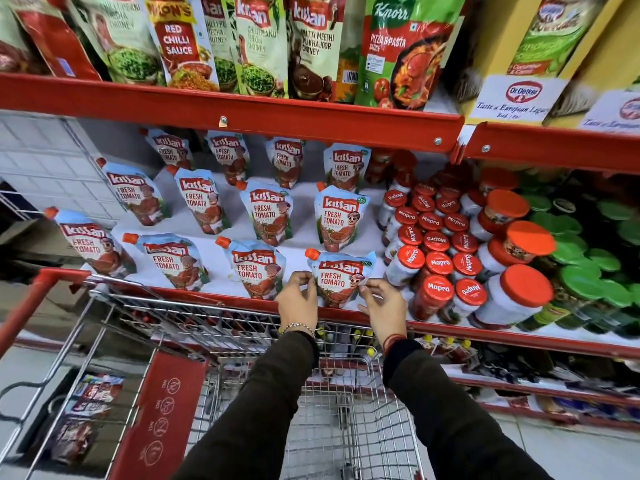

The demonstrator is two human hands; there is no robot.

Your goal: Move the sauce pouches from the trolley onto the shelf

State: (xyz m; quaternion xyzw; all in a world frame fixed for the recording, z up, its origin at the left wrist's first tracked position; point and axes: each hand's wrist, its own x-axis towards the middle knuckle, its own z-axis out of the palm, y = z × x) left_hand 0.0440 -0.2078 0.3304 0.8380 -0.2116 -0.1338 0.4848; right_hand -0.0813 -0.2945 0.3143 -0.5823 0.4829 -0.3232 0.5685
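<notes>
A Kissan Fresh Tomato sauce pouch with an orange cap stands upright at the front of the red-edged shelf, rightmost in its front row. My left hand pinches its left edge and my right hand pinches its right edge. Several more identical pouches stand in rows behind and to the left on the same shelf. The wire trolley with a red handle sits right below the shelf. A few pouches lie low at the left, seen through the trolley's side.
Mapro jars with red lids crowd the shelf just right of the held pouch, with bigger orange-lidded jars and green-lidded ones beyond. The upper shelf carries chutney and sauce pouches. A red child-seat flap hangs in the trolley.
</notes>
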